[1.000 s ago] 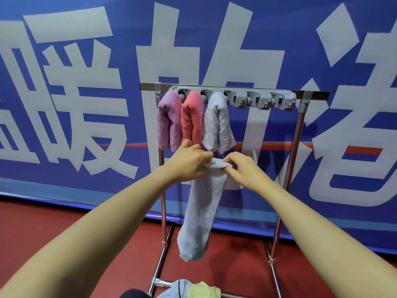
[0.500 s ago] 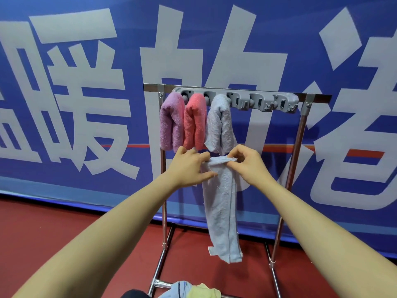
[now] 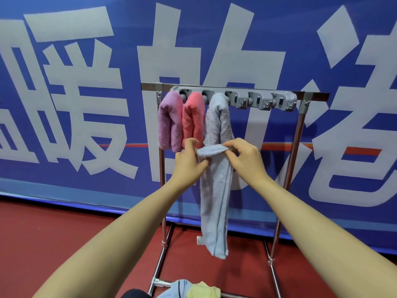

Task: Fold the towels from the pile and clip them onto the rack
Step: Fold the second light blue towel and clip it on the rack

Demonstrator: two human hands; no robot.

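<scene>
A long light-blue towel [image 3: 216, 203] hangs folded lengthwise in front of the rack [image 3: 300, 117]. My right hand [image 3: 245, 161] pinches its top fold from the right. My left hand [image 3: 188, 162] holds the towel's top left edge between thumb and fingers. Above, the grey clip bar [image 3: 257, 100] holds three folded towels: purple [image 3: 168, 123], pink [image 3: 193, 120] and pale grey [image 3: 218, 121]. The clips to the right of the grey towel hold nothing. A pile of towels [image 3: 191, 290], blue and yellow, lies at the bottom edge.
The rack is a chrome frame standing on a red floor [image 3: 53, 233] before a blue banner [image 3: 64, 82] with large white characters. Its base bars [image 3: 160, 283] run along the floor near the pile. A dark object [image 3: 133, 294] shows at the bottom edge.
The towel's hanging end swung right and settled straighter. Both hands shifted slightly up and right with the top fold; my left fingers have opened wider around the edge.
</scene>
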